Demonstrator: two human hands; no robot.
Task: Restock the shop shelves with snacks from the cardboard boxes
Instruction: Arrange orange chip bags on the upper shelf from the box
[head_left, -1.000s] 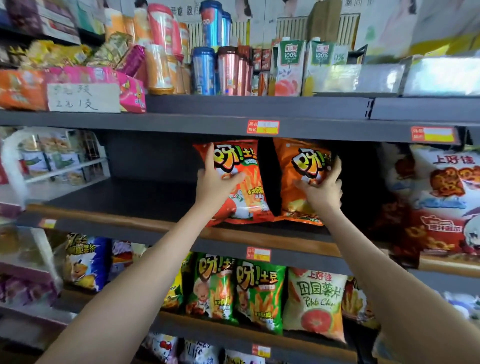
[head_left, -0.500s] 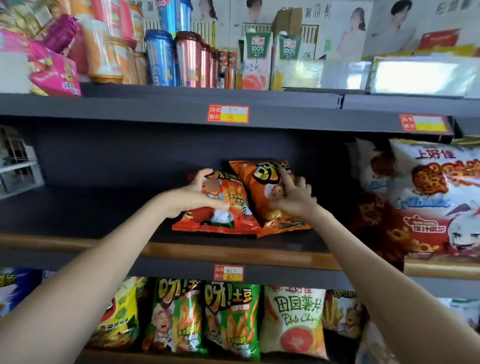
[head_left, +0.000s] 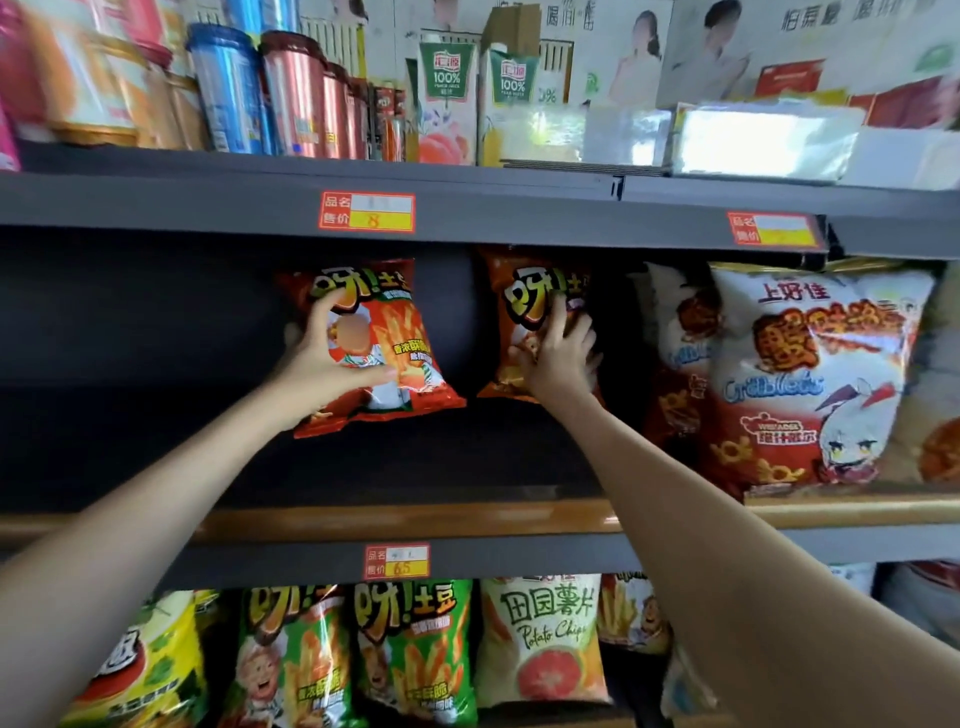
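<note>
Red fry-snack bag (head_left: 400, 358), gripped upright in my left hand (head_left: 327, 364), and orange fry-snack bag (head_left: 519, 312), held in my right hand (head_left: 561, 358), stand apart near the back edge of the middle shelf (head_left: 156, 447).

A red snack bag (head_left: 400, 338) is held upright at the middle shelf (head_left: 156, 447) by the left hand (head_left: 332, 364), with the thumb laid across its front. Whether its bottom is rested on the shelf cannot be told. Just to its right, apart from it, an orange snack bag (head_left: 524, 301) is gripped by the right hand (head_left: 563, 358) near its right edge. Large white-and-red bags (head_left: 810, 374) are stood at the shelf's right end. Price labels (head_left: 367, 212) are fixed to the shelf fronts. Green bags (head_left: 415, 649) are seen on the shelf below, and cans (head_left: 228, 88) and juice cartons (head_left: 447, 98) on the one above.
</note>
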